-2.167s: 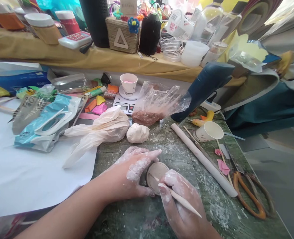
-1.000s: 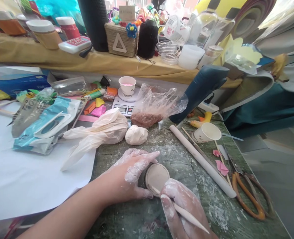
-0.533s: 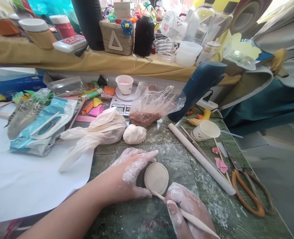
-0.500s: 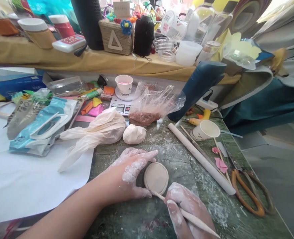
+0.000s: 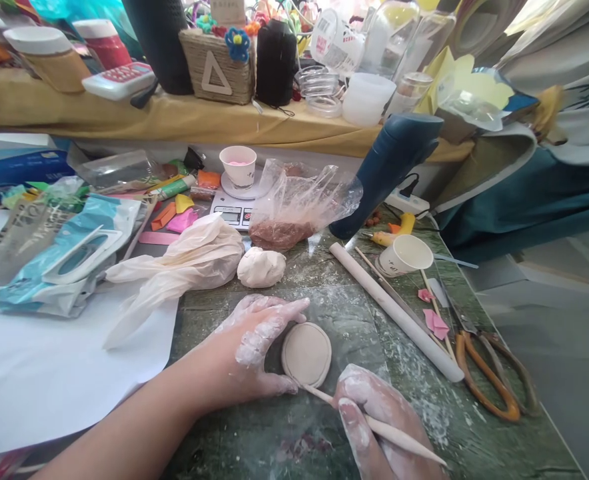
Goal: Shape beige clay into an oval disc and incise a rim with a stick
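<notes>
On the dark, powder-dusted table lies a flat round disc of pale clay (image 5: 306,355), with a line scored just inside its edge. My left hand (image 5: 262,343), whitened with powder, curves around the disc's left side, thumb and fingers apart. Pinched in my right hand (image 5: 374,413) is a slim, pale, pointed modelling tool (image 5: 399,437). Its thin tip meets the lower left edge of the disc, close to my left thumb. Behind the disc sits a lump of white clay (image 5: 261,267), beside a crumpled whitish plastic bag (image 5: 194,257).
Right of the disc lie a pale rolling pin (image 5: 394,310), a paper cup (image 5: 405,256) and orange-handled scissors (image 5: 489,383). Brown clay in clear plastic (image 5: 284,230) stands before a kitchen scale (image 5: 229,215). At left are white paper (image 5: 74,373) and a wipes pack (image 5: 74,250).
The whole view has shifted slightly, so things appear further left. The tool's tip stays at the disc's lower left edge, and both hands keep nearly the same pose.
</notes>
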`<control>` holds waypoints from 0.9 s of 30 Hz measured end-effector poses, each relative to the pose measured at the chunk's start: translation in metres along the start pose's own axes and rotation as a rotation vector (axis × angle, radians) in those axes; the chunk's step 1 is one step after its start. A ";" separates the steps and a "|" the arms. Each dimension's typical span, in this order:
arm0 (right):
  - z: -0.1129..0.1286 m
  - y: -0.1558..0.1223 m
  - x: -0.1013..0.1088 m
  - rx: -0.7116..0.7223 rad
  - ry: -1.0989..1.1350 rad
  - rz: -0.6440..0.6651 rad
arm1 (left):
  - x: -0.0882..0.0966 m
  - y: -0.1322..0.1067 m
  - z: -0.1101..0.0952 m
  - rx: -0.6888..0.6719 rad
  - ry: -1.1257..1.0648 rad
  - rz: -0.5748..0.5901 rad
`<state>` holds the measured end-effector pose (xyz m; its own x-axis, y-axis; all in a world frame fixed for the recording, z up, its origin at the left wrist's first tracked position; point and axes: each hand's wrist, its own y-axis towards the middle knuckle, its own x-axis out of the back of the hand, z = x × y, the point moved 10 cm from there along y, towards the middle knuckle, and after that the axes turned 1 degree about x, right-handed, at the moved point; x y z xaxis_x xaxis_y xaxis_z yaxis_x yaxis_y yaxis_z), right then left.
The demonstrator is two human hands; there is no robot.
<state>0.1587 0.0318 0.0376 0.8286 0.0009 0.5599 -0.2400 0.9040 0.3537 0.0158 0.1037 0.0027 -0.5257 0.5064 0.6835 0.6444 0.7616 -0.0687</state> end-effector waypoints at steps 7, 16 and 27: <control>-0.007 -0.003 0.008 -0.073 0.023 0.063 | -0.002 0.002 0.001 0.003 0.028 0.009; -0.029 -0.008 0.010 -0.220 0.126 0.050 | -0.002 0.002 0.002 0.009 0.055 0.013; -0.056 -0.012 0.016 -0.402 0.161 0.029 | -0.004 0.002 0.007 0.026 0.073 0.012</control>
<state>0.2029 0.0453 0.0001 0.9001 0.0670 0.4305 -0.0751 0.9972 0.0019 0.0155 0.1065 -0.0051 -0.4757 0.4851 0.7337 0.6352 0.7665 -0.0949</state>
